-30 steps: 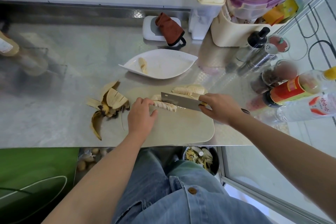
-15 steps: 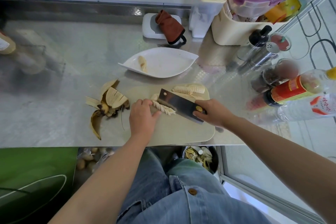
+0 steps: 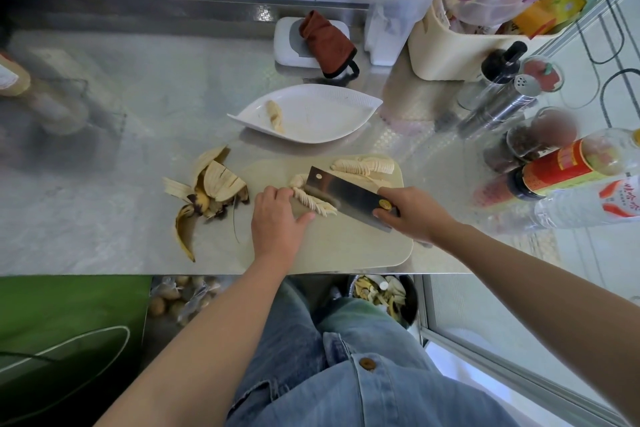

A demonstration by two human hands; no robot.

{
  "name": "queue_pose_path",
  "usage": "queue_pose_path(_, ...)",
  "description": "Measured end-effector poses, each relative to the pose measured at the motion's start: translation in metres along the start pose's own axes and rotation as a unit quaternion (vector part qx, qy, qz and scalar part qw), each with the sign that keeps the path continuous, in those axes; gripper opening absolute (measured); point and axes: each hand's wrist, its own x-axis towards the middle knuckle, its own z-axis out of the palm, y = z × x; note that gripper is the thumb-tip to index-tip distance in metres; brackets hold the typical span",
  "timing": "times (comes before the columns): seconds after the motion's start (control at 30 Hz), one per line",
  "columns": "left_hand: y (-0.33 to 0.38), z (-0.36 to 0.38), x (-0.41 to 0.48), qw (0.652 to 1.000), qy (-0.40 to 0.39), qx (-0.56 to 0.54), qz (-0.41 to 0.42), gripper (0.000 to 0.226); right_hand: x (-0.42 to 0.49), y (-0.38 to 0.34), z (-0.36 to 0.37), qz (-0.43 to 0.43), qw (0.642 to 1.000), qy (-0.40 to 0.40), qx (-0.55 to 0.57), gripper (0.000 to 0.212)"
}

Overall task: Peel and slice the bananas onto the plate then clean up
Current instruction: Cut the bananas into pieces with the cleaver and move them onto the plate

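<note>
On the cream cutting board lies a row of banana slices. My left hand rests against the row's left end, fingers touching the slices. My right hand grips the handle of a cleaver, whose blade lies tilted behind the row. A second sliced banana sits at the board's far edge. The white leaf-shaped plate beyond the board holds one banana piece. Banana peels lie on the steel counter left of the board.
Bottles and spice jars crowd the counter's right side. A cream bin with containers and a brown cloth on a white scale stand at the back. Below the counter edge is a waste bin with scraps.
The cleaver has swung from upright across the slices to lying tilted, its tip moved left behind the row. My right hand shifted toward me. My left hand stays at the slices.
</note>
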Motion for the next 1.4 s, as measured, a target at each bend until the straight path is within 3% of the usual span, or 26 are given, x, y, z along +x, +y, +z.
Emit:
queue_pose_path(0.2, -0.001, 0.002, 0.0, 1.0, 0.0, 0.006, 0.0, 0.047, 0.003, -0.006, 0.013, 0.032, 0.995, -0.025, 0.095, 0.007)
queue_pose_path(0.37, -0.003, 0.001, -0.002, 1.0, -0.001, 0.002, 0.012, 0.044, 0.001, -0.01, 0.016, 0.021, 0.989, -0.016, 0.149, 0.041)
queue_pose_path(0.57, -0.005, 0.001, -0.004, 1.0, -0.005, -0.008, 0.019, 0.043, -0.007, -0.012, 0.031, 0.057, 0.98, -0.032, 0.189, 0.014)
queue_pose_path(1.0, -0.01, 0.006, -0.019, 0.995, -0.044, -0.062, 0.06, 0.065, -0.021, -0.031, 0.044, 0.077, 0.949, -0.044, 0.303, 0.014)
queue_pose_path(1.17, -0.007, 0.001, -0.015, 0.991, -0.062, -0.105, 0.063, 0.059, -0.023, -0.031, 0.048, 0.104, 0.908, -0.062, 0.402, 0.03)
queue_pose_path(1.4, 0.005, -0.015, 0.004, 0.985, -0.019, -0.117, 0.123, 0.055, -0.017, -0.035, 0.024, 0.098, 0.842, -0.049, 0.529, 0.033)
